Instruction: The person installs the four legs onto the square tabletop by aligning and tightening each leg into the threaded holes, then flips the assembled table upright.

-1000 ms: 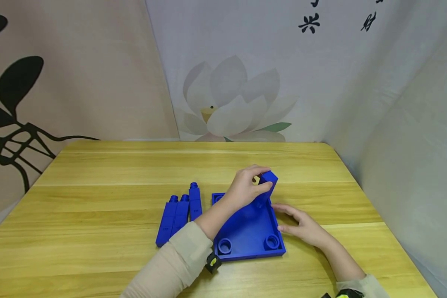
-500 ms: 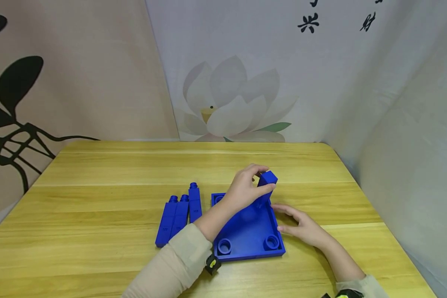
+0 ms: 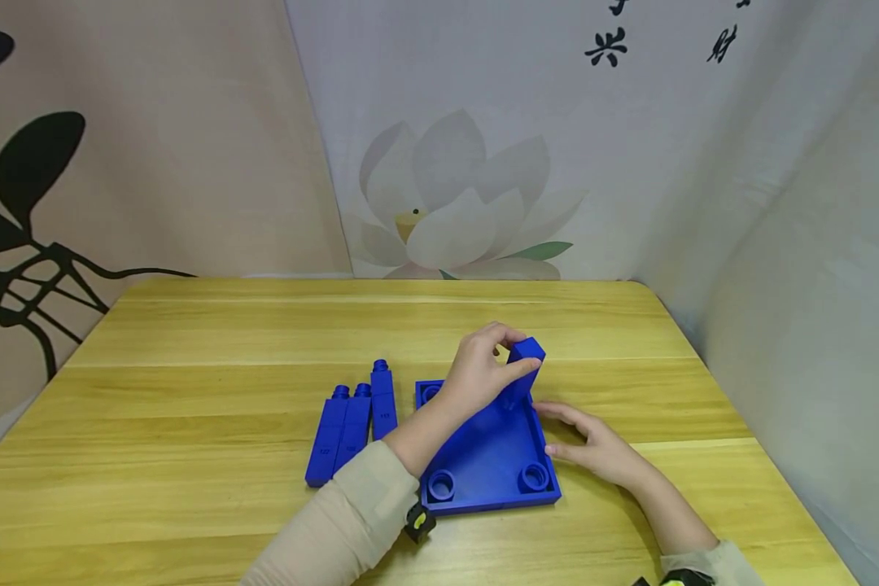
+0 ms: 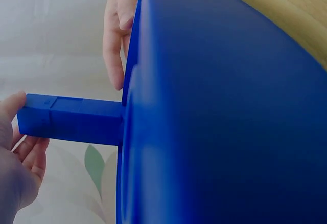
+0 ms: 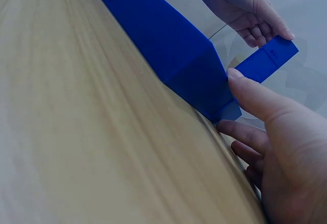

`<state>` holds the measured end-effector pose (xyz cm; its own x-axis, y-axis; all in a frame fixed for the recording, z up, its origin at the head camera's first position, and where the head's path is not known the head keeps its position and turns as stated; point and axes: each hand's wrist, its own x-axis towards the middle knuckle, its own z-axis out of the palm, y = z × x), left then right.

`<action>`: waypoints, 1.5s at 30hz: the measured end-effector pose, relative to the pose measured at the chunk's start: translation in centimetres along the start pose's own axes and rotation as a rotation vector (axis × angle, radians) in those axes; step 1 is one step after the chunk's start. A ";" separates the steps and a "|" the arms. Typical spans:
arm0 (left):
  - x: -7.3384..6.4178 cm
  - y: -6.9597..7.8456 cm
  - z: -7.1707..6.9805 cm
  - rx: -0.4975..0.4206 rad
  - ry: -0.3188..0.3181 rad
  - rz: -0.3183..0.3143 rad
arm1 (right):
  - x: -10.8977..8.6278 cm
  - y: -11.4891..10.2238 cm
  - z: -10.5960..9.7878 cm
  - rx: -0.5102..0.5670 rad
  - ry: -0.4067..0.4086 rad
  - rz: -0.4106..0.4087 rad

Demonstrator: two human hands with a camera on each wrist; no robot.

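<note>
A blue square leg (image 3: 522,374) stands upright at the far right corner of a shallow blue square panel (image 3: 492,456) with raised rims. At the leg's top end, the thumb and fingers of my left hand (image 3: 481,368) grip it. In the left wrist view, the leg (image 4: 76,119) meets the panel at its lower end, where the joint is hidden. My right hand (image 3: 601,443) is against the panel's right side, thumb and fingers spread along the edge. From the right wrist view, its thumb tip reaches the rim and a fingertip lies low by the corner.
Three more blue legs with threaded ends lie left of the panel: two side by side (image 3: 338,431) and one beside them (image 3: 383,399). Round sockets (image 3: 441,485) sit in the panel's other corners. Everything is on a wooden table (image 3: 190,456) backed by a printed curtain (image 3: 469,146).
My left thumb and fingers have shifted slightly around the top of the leg, which seems turned a little. The panel and my right hand stay in place.
</note>
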<state>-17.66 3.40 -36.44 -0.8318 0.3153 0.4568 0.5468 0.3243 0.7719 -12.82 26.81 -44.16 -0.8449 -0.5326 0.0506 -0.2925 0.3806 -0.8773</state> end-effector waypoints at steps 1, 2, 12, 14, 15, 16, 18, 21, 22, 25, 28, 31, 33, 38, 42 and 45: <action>0.0 0.0 0.0 -0.005 -0.001 0.002 | 0.0 0.0 0.0 0.001 0.000 0.000; 0.0 0.0 0.0 -0.009 -0.004 0.002 | 0.0 0.0 0.0 0.002 0.001 0.000; 0.1 -0.3 -0.1 0.000 -0.055 0.011 | 0.0 0.1 0.1 0.002 0.006 0.000; 0.1 -0.3 -0.2 0.007 -0.066 0.018 | 0.0 0.1 0.1 0.001 0.008 0.001; 0.2 -0.3 -0.2 0.010 -0.071 0.022 | 0.0 0.0 0.1 0.001 0.008 0.003; 0.2 -0.4 -0.3 0.011 -0.077 0.026 | 0.0 0.0 0.0 0.001 0.008 0.004; 0.2 -0.4 -0.3 0.010 -0.089 0.033 | 0.0 -0.1 0.0 0.002 0.007 0.005; 0.3 -0.4 -0.4 0.003 -0.109 0.040 | 0.0 -0.1 0.0 0.005 0.006 0.007; 0.3 -0.4 -0.5 0.001 -0.116 0.041 | 0.0 -0.1 0.0 0.006 0.005 0.007; 0.3 -0.3 -0.6 -0.004 -0.134 0.039 | 0.0 -0.1 0.0 0.007 0.005 0.009; 0.3 -0.2 -0.7 -0.005 -0.147 0.031 | 0.0 -0.1 0.0 0.005 0.007 0.005; 0.2 -0.2 -0.7 -0.004 -0.151 0.015 | 0.0 -0.1 0.0 0.002 0.007 0.002; 0.2 -0.1 -0.7 -0.004 -0.146 -0.011 | 0.0 -0.1 0.0 0.001 0.007 0.004; 0.2 0.3 -0.5 0.020 -0.072 -0.102 | 0.0 -0.1 0.0 0.007 0.005 0.008; 0.2 0.7 -0.2 0.049 -0.005 -0.155 | 0.0 0.0 0.0 0.022 0.000 -0.011; 0.2 1.0 0.1 0.066 0.019 -0.168 | 0.0 0.2 0.0 0.027 0.001 -0.021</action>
<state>-17.30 3.86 -35.64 -0.9135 0.2345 0.3324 0.4041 0.4294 0.8076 -12.88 26.85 -44.30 -0.8391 -0.5395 0.0694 -0.2979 0.3489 -0.8886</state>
